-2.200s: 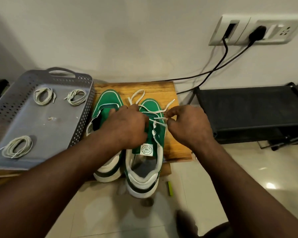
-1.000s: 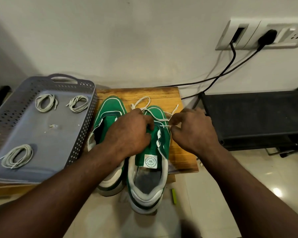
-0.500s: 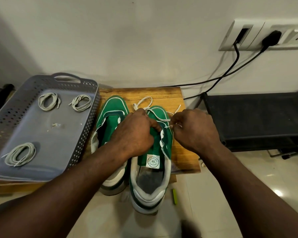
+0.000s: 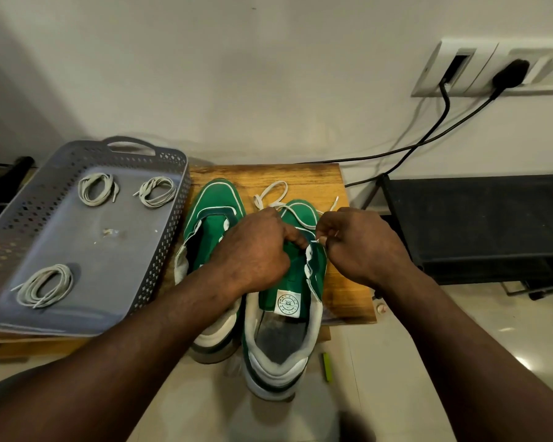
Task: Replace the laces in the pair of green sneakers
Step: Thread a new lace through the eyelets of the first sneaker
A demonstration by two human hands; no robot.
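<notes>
- Pair of green sneakers: both stand side by side on the wooden bench (image 4: 268, 175), sides touching.
- Orientation: toes point away from me toward the wall, heels toward me. Each long axis runs from near to far, and the heels overhang the bench's near edge above the tiled floor.
- Left-hand sneaker (image 4: 216, 199): no lace visible in its eyelets. My left forearm crosses over its rear half.
- Right-hand sneaker (image 4: 296, 272): tongue label faces up and the opening is exposed. A white lace (image 4: 279, 184) runs across its toe end, with a slack loop lying on the bench just beyond the toe and a loose end off to the right.
- Left hand (image 4: 253, 250): fingers curled down over the right-hand sneaker's upper on its left side, gripping it at the eyelet area. The fingertips are hidden under the hand.
- Right hand (image 4: 361, 247): thumb and forefinger pinch a short run of the white lace at the right eyelet edge, with the other fingers folded in.
- Grey perforated tray (image 4: 87, 260): sits just left of the sneakers, against the left-hand one. It holds three coiled laces, two at the far end (image 4: 96, 188) (image 4: 157, 191) and one at the near left (image 4: 45, 285), well apart.
- Floor: a small yellow-green object (image 4: 326, 366) lies beside the right-hand sneaker's heel.
</notes>
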